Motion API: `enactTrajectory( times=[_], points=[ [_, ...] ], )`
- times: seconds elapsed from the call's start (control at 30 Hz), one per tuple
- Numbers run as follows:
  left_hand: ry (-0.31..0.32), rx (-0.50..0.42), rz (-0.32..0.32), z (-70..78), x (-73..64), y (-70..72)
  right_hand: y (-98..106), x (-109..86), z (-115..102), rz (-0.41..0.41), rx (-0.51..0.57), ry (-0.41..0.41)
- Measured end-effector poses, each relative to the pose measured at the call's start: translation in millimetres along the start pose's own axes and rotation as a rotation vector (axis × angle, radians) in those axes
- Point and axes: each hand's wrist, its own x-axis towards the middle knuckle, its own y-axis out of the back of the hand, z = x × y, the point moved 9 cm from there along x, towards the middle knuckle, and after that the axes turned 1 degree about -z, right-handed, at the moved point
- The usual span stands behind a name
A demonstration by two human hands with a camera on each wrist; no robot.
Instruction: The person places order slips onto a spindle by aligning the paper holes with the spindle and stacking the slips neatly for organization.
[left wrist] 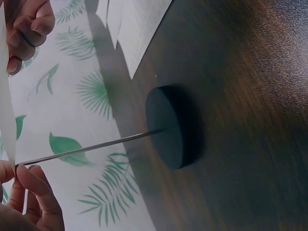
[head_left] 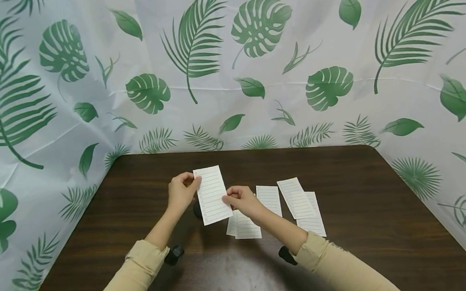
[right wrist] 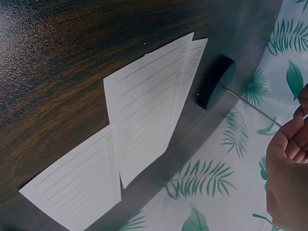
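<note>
Item one: a white rectangular paper card with printed lines [head_left: 212, 195], held upright above the bench, a dark brown wood-grain table [head_left: 364, 190]. From my remote station I log both hands on it. Left hand [head_left: 182, 190]: grip narrow, pinching the card near its upper left corner. Right hand [head_left: 243, 201]: grip narrow, pinching the right edge lower down.

Item two: a black round disc base [left wrist: 166, 127] standing on the bench, with a thin straight metal rod [left wrist: 86, 149] rising from it. In the left wrist view the rod's far end reaches the left fingertips at the card's edge; whether it fastens to the card I cannot tell.

Item three: several loose white lined cards [head_left: 268, 200] on the bench, to the right of the base, some overlapping, some partly hidden from me by the right hand and forearm.

Item four: two beige sleeves [head_left: 128, 272], cuffs at the forearms.
</note>
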Motion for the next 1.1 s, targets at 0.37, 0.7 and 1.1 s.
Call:
enactTrajectory(
  times=[0.37, 0.7, 1.1],
  points=[
    [0.176, -0.222, -0.044, -18.8, 1.1, -7.8, 4, 2.1, 3, 0.041, -0.016, -0.035],
    [0.287, -0.302, -0.071, -27.3, -3.1, -14.7, 5, 3.7, 10, 0.048, -0.024, -0.068],
    [0.4, -0.288, -0.085, -48.8, -6.4, -24.1, 3, 7.3, 31, 0.034, -0.037, -0.134]
  ],
)
